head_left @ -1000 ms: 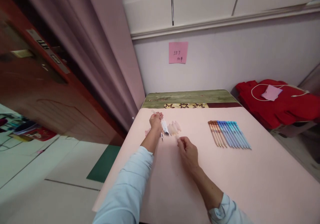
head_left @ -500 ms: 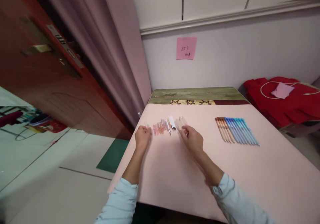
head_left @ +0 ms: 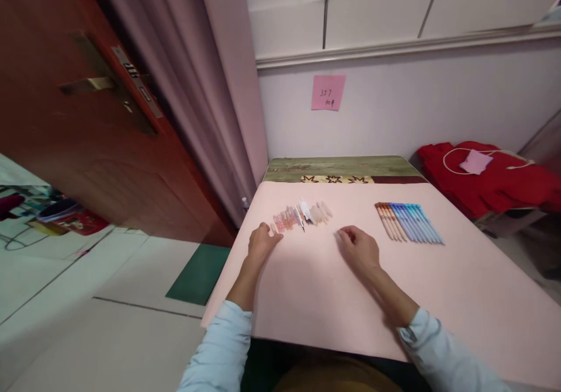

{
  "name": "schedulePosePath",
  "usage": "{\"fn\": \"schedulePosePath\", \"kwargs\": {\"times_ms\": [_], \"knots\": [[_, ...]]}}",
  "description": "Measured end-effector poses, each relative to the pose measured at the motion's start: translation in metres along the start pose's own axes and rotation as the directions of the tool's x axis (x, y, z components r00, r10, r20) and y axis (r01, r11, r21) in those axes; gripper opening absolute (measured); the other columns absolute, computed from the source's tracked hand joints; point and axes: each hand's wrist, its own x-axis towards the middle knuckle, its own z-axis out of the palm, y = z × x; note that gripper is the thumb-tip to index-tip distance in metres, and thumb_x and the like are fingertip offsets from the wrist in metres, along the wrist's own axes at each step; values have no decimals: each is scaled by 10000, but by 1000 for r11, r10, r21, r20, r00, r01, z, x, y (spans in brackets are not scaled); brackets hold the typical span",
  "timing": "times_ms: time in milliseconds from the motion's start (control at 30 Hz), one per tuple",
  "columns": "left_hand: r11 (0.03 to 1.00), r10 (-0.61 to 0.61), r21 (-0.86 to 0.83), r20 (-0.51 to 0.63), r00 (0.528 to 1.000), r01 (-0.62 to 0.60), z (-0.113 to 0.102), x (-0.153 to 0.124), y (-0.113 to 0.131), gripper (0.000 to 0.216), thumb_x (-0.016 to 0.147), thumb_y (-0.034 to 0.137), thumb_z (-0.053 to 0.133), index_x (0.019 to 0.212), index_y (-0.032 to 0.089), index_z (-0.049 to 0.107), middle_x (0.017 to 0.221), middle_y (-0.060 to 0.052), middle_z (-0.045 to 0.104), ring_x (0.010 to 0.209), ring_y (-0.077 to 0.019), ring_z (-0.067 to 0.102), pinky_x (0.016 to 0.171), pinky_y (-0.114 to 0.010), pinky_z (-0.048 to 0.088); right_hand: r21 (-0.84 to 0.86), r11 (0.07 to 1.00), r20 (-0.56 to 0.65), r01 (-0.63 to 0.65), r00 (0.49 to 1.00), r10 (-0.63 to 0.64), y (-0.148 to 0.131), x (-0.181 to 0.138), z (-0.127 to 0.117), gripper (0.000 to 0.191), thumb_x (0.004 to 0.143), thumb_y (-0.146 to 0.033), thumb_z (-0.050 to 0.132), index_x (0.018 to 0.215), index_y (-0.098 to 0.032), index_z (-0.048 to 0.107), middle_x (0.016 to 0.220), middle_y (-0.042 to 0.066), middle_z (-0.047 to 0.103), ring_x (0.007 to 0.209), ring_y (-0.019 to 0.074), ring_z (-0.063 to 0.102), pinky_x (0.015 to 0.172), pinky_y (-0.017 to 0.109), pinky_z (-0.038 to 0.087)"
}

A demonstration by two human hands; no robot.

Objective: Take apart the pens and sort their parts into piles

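Sticks of translucent pinkish plastic (head_left: pixel 286 220) are lying just beside the left hand (head_left: pixel 262 242); the right hand (head_left: pixel 363 250) is curling inward; whether either is grasping, I cannot tell.

Looks smooth and plastic on the pens (head_left: pixel 409 222), see-through and plastic on the tubes (head_left: pixel 286 219). Shows matt and smooth across the table (head_left: pixel 328 287), wood-like with slight gloss on the door (head_left: pixel 144 170), metallic on the handle (head_left: pixel 93 85), paper on the note (head_left: pixel 328 93), cloth on the curtain (head_left: pixel 214 76).

Brown, blue and turquoise pens (head_left: pixel 409 222), pale pink table covering (head_left: pixel 324 287)
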Motion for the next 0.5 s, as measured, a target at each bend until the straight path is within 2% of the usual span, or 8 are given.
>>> {"fn": "schedulePosePath", "kwargs": {"times_ms": [67,167,333,500], "knots": [[999,32,-36,4,999,-32,-1,-1,-1,498,574,455,783,959,200,597,887,-94,688,877,-268,637,676,-300,391,-6,1000,8,-23,1000,23,14,-14,-9,294,843,-461,498,850,-263,714,719,7,688,667,188,601,573,277,354],[995,61,-76,-2,998,-61,0,-4,1,540,505,464,824,910,188,597,891,-100,674,899,-280,633,697,-301,403,-7,1000,40,9,999,-8,19,-25,-11,276,838,-441,503,846,-263,714,715,1,686,666,182,604,576,274,361],[992,125,-12,48,991,-124,-2,-12,2,456,485,395,839,757,199,530,888,-89,633,894,-277,613,694,-298,406,-44,994,94,102,991,-98,-7,-17,10,225,851,-388,514,891,-264,697,785,-6,694,719,170,610,608,265,363],[988,135,-79,6,991,-134,-1,-14,1,300,563,205,783,722,202,529,810,-39,601,821,-217,594,712,-281,398,-152,972,94,179,982,-166,-31,9,38,315,842,-339,572,1139,-244,619,999,27,682,843,180,620,697,281,390]]}}
